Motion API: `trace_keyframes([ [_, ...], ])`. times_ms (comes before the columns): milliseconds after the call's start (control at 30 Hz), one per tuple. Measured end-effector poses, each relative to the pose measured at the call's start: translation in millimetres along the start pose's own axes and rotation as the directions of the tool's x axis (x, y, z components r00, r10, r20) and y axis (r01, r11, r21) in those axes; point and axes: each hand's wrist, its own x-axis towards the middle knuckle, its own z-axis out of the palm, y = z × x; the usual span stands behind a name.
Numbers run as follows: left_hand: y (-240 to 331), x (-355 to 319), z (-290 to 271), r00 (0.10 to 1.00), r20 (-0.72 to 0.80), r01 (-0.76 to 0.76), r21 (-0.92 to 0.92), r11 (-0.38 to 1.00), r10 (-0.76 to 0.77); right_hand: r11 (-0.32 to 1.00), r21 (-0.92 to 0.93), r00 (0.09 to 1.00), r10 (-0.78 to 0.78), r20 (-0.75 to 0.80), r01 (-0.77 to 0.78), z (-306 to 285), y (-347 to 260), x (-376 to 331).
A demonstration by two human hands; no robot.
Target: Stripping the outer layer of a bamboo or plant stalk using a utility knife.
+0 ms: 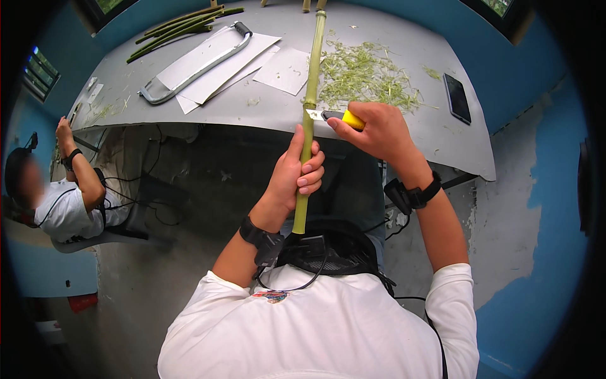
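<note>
running lengthwise away from torso (328, 316), bamboo stalk (312, 85) reaches over table (457, 142); left hand (295, 170) wrapped round its near section, right hand (379, 129) gripping yellow cutter (353, 120), blade (315, 115) crosswise at stalk, just beyond left thumb (296, 143).

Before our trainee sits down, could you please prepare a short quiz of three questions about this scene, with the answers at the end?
1. What does the person's right grip hold?
2. True or false: the person's left grip holds the bow saw.
3. Where does the large heap of pale green shavings lie?
A) To the left of the green stalk
B) To the right of the green stalk
C) On the white paper

Key:
1. A knife with a yellow part on its handle.
2. False: the left grip is around the green stalk.
3. B.
</note>
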Motion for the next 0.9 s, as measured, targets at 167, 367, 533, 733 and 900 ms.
trace_keyframes([
  [167, -5, -2, 13, 0.994, -0.030, -0.100, 0.173, 0.980, 0.106, 1.000, -0.019, 0.999, 0.013, 0.029, -0.013, 0, -1, 3],
  [367, -8, 3, 14, 0.990, -0.059, -0.111, 0.265, 0.958, 0.131, 0.998, -0.057, 1.000, 0.018, 0.000, -0.018, 2, 1, 4],
  [533, -1, -1, 17, 0.992, -0.083, -0.073, 0.268, 0.961, 0.099, 0.992, -0.124, 0.999, 0.028, -0.040, -0.033, 4, -2, 2],
  [733, -5, -16, 12, 0.999, -0.040, 0.013, 0.170, 0.985, -0.007, 0.989, -0.099, 0.983, 0.089, -0.159, -0.105, 12, 5, -2],
  [900, 11, -10, 4, 0.998, -0.043, -0.029, 0.137, 0.990, 0.035, 0.996, -0.052, 0.996, 0.074, -0.057, -0.077, 3, -1, 1],
])
